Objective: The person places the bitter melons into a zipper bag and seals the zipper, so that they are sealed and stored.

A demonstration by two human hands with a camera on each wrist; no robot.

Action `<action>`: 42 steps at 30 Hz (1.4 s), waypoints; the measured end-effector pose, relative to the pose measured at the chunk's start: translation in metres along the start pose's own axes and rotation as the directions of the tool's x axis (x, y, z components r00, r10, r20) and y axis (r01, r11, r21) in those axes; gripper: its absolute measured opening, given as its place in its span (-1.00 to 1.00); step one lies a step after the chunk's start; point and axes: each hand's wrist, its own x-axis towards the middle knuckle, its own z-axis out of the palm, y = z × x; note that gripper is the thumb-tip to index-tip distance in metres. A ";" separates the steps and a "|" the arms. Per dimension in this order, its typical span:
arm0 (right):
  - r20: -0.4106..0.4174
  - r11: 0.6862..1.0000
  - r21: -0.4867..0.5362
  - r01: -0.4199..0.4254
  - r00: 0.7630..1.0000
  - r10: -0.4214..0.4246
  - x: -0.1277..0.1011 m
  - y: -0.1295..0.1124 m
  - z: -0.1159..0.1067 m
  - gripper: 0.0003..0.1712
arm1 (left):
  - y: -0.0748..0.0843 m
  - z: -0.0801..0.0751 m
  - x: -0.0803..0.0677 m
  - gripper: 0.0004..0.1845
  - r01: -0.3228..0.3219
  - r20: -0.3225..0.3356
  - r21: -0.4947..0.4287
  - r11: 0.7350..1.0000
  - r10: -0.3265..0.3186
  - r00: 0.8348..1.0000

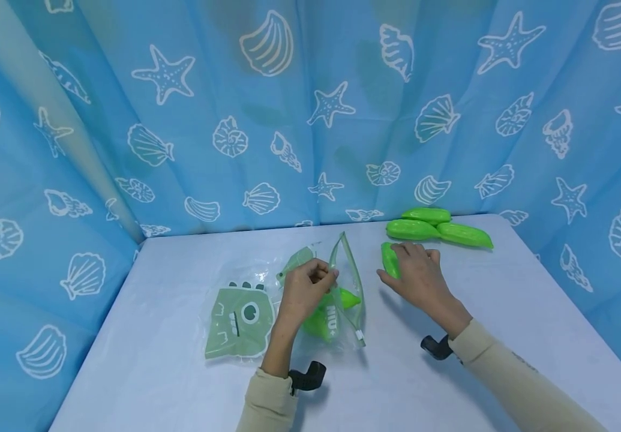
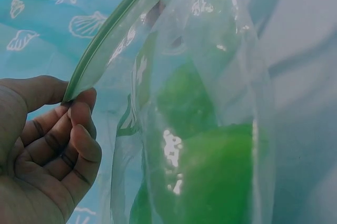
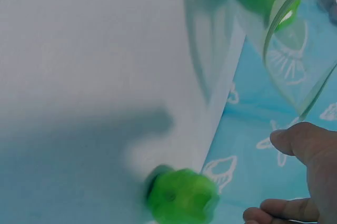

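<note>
The clear plastic bag (image 1: 337, 300) has white letters on its side that read "MU+", seen in the head view. The bag lies on the white table (image 1: 180, 372) with its long side running from near the person toward the far curtain, and its green zip edge (image 2: 105, 34) stands open at the far end. Green toys (image 1: 323, 321) sit inside the bag, and they look big and shiny in the left wrist view. The left hand (image 1: 305, 291) pinches the zip edge between the thumb and curled fingers, so the bag hangs just past the fingertips, to that hand's right. The right hand (image 1: 420, 279) lies on the table to the right of the bag, with its fingers spread over a green pod (image 1: 389, 259). The pod points away from the person, toward the curtain. It sits under the fingertips on the left side of that hand. The hand touches it, but it is hard to tell if the fingers curl around it. Three more green pods (image 1: 437, 228) lie in a bunch farther back, pointing sideways. A flat green dinosaur bag (image 1: 240, 321) lies left of the left hand. A blue curtain (image 1: 310, 108) with white shells and stars hangs behind the table.
</note>
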 end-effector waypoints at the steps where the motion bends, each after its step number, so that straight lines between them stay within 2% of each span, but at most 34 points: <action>1: 0.005 1.000 -0.006 -0.012 1.000 0.012 0.000 0.003 0.001 -0.28 | 0.000 0.000 0.000 -0.88 0.001 -0.002 -0.001 1.000 -0.001 1.000; 7: 0.040 0.997 -0.028 -0.067 0.997 0.068 -0.001 0.013 0.008 -0.24 | 0.000 -0.001 0.000 -0.88 0.008 -0.005 0.004 1.000 -0.008 1.000; 16: 0.072 0.993 -0.044 -0.107 0.991 0.110 -0.003 0.017 0.013 -0.18 | 0.001 -0.001 -0.001 -0.87 0.028 -0.001 0.002 1.000 -0.028 1.000; 28: 0.135 0.984 -0.033 -0.173 0.975 0.176 -0.004 0.027 0.019 -0.25 | 0.003 -0.002 0.001 -0.87 0.011 -0.005 0.003 1.000 -0.011 1.000; 35: 0.125 0.983 0.022 -0.184 0.976 0.180 -0.004 0.031 0.017 -0.40 | -0.001 -0.002 0.001 -0.87 0.007 -0.002 -0.016 1.000 -0.007 1.000; 42: 0.084 0.986 0.054 -0.155 0.985 0.150 -0.005 0.034 0.008 -0.44 | -0.001 -0.003 0.000 -0.87 0.016 0.010 -0.018 1.000 -0.015 1.000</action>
